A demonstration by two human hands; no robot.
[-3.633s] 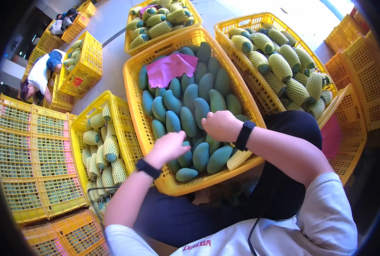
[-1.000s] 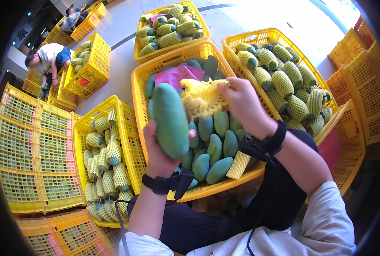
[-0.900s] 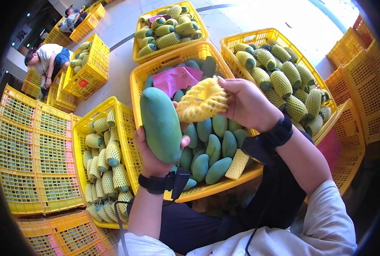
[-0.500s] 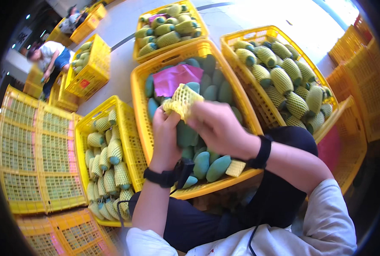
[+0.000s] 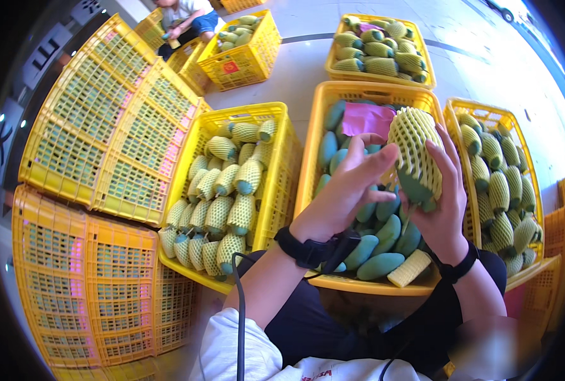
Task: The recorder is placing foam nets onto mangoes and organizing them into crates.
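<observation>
The right hand [image 5: 440,206] has its grip closed around a green mango [image 5: 415,184], fingers along the right side and thumb toward the near end. A pale yellow foam net [image 5: 415,141] covers the mango's far part; its green near end sticks out. It is held above the middle crate [image 5: 371,287]. The left hand [image 5: 351,181] has its grip spread just left of the net; whether a fingertip touches it, I cannot tell.

In the middle crate lie bare mangoes [image 5: 381,267], a pink sheet [image 5: 366,120] at the far end and a flat foam sleeve [image 5: 409,268] in the near right corner. Netted mangoes fill the left crate [image 5: 277,181], the right crate [image 5: 485,104] and the far crate [image 5: 381,79].

A crate [image 5: 252,62] at far left bears a square red label [image 5: 231,67] with a pale mark. Red lettering [image 5: 317,374] crosses the white shirt [image 5: 247,343], partly cut off. White signs [image 5: 44,57] at far left carry large dark characters.
</observation>
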